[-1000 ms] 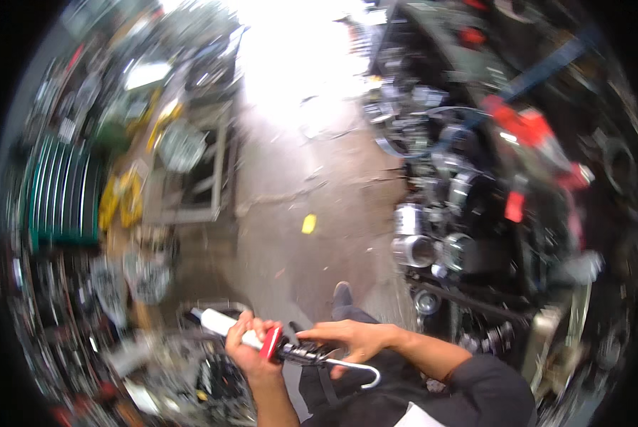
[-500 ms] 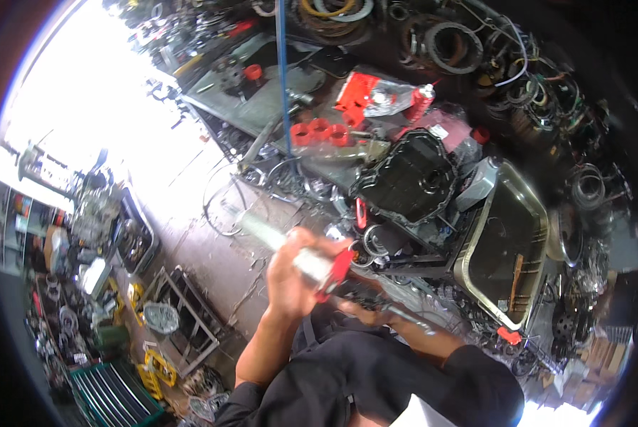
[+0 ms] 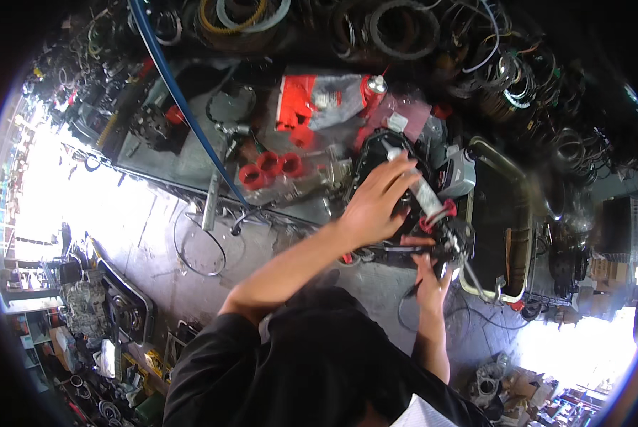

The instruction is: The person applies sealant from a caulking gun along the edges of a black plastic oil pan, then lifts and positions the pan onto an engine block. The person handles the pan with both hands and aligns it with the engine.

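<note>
My right hand (image 3: pixel 429 281) is closed round the dark handle end of a caulking gun (image 3: pixel 450 238). A pale tube (image 3: pixel 426 196) with red fittings sits in the gun and slants up and away to the left, with a narrow whitish tip. My left hand (image 3: pixel 376 206) is beside the tube with its fingers stretched and apart. Its fingertips reach close to the tip; whether they touch it I cannot tell. Beneath lies a black pan-shaped cover (image 3: pixel 369 153) on the bench, largely hidden by my hand and the gun.
Right of the gun stand a grey bottle (image 3: pixel 458 174) and a large metal tray (image 3: pixel 526 263). Red cups (image 3: pixel 269 164), a red-and-clear bag (image 3: pixel 298 99) and a spray can (image 3: pixel 376 85) crowd the bench. A blue hose (image 3: pixel 184 107) hangs across the left; rings (image 3: pixel 404 53) hang behind.
The caulking gun has moved from in front of my body to over the bench at the right. My left hand has left the tube and opened. The view has turned rightward.
</note>
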The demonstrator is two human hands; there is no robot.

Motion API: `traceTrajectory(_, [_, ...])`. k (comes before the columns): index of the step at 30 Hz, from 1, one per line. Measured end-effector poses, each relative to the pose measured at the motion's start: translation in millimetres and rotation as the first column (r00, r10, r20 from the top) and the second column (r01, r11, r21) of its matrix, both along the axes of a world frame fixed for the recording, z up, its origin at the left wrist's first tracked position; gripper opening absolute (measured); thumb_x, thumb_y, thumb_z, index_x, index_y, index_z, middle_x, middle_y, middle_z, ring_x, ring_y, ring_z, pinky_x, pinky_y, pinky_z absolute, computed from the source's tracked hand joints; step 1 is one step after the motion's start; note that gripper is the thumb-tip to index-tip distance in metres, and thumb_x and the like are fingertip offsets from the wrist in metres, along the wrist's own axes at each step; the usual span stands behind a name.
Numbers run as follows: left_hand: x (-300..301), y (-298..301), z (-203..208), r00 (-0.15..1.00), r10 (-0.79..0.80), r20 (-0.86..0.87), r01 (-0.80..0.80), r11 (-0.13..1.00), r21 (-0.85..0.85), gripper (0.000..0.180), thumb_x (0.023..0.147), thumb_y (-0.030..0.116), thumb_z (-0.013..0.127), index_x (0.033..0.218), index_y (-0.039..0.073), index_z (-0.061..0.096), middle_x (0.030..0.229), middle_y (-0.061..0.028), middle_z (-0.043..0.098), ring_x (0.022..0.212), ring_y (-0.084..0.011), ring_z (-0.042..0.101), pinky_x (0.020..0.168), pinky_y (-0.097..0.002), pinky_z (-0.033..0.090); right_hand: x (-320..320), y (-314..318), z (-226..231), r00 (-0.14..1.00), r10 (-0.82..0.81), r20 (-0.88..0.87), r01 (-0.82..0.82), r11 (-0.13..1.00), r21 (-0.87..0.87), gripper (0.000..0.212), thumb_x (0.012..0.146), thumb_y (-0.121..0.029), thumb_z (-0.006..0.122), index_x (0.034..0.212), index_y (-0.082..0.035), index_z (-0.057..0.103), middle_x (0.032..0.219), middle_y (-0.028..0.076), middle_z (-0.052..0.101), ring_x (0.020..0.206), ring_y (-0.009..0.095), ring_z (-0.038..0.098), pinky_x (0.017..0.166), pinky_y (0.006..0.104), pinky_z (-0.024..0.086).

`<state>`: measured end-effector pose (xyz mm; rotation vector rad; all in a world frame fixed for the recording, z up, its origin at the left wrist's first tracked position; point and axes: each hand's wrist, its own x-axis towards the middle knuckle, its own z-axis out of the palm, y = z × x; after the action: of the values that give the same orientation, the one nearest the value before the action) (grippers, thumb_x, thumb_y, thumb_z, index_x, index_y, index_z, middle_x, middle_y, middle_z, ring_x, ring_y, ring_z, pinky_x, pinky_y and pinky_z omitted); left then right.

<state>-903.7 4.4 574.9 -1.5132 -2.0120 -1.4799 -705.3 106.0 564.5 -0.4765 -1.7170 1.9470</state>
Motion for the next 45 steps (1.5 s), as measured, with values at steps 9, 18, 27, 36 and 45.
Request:
traceTrajectory(9, [-63, 89, -39, 0.971, -0.24, 0.001, 0.239, 0.969, -0.066, 0.063, 0.06, 0.01, 0.082, 0.119, 0.006, 0.062, 0.12, -0.0113, 0.063, 0.136, -0.0325, 0.051, 0.127, -0.0536, 0.023, -51, 35, -25, 1.0, -0.02, 0.019, 0.023, 0.99, -0.141, 0.028, 0.105, -0.016, 0.057, 0.117, 0.009, 0.06, 0.108, 0.02, 0.071, 0.109, 0.032, 0.071, 0.1, 0.0425, 0.054])
traceTrajectory(18, [-115, 135, -98, 0.883, -0.463, 0.076, 0.461, 0.886, 0.05, 0.058, 0.051, 0.006, 0.078, 0.107, -0.003, 0.064, 0.106, -0.0135, 0.063, 0.111, -0.0326, 0.059, 0.115, -0.0463, 0.037, -107, 36, -50, 0.945, -0.159, 0.286, 0.194, 0.976, -0.1, 0.016, 0.1, -0.001, 0.06, 0.115, 0.004, 0.06, 0.104, 0.014, 0.069, 0.104, 0.024, 0.069, 0.101, 0.0379, 0.05])
traceTrajectory(27, [-133, 157, -111, 0.739, -0.651, 0.171, 0.653, 0.755, 0.054, 0.061, 0.056, 0.011, 0.083, 0.112, -0.001, 0.064, 0.12, -0.0143, 0.063, 0.12, -0.0348, 0.056, 0.115, -0.0476, 0.037, -131, 27, -44, 0.904, -0.256, 0.341, 0.258, 0.965, 0.04, 0.013, 0.101, 0.002, 0.058, 0.113, 0.0, 0.059, 0.104, 0.01, 0.066, 0.105, 0.021, 0.064, 0.099, 0.0366, 0.049])
traceTrajectory(36, [-136, 163, -117, 0.693, -0.697, 0.185, 0.694, 0.714, 0.088, 0.059, 0.053, 0.014, 0.083, 0.108, -0.001, 0.067, 0.121, -0.0138, 0.065, 0.122, -0.034, 0.056, 0.115, -0.0474, 0.038, -136, 19, -55, 0.887, -0.337, 0.316, 0.347, 0.937, 0.025, 0.017, 0.099, 0.001, 0.063, 0.115, 0.0, 0.056, 0.103, 0.01, 0.065, 0.101, 0.02, 0.063, 0.094, 0.0362, 0.051])
traceTrajectory(45, [-142, 165, -119, 0.65, -0.729, 0.214, 0.74, 0.672, 0.039, 0.058, 0.053, 0.016, 0.083, 0.107, 0.0, 0.068, 0.118, -0.0136, 0.065, 0.117, -0.0336, 0.058, 0.113, -0.047, 0.04, -142, 16, -55, 0.867, -0.364, 0.339, 0.378, 0.925, 0.027, 0.016, 0.099, 0.002, 0.062, 0.115, 0.003, 0.058, 0.1, 0.013, 0.066, 0.098, 0.023, 0.063, 0.095, 0.0398, 0.049])
